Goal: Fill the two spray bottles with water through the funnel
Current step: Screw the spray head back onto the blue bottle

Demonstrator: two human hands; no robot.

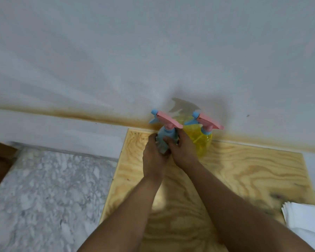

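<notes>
Two spray bottles stand at the back of a plywood board [244,175], against the white wall. The left spray bottle [165,137] has a grey-blue body and a pink and blue trigger head. My left hand [154,157] wraps its body from the left, and my right hand [183,150] grips it from the right, near the neck. Right behind my right hand stands the yellow spray bottle [203,140], see-through, with the same pink and blue head screwed on. No funnel is in sight.
A marble-patterned grey floor [44,193] lies left of the board. A stack of white paper sheets [305,215] sits at the board's right front corner. The wall [153,51] rises directly behind the bottles, stained brown along its base.
</notes>
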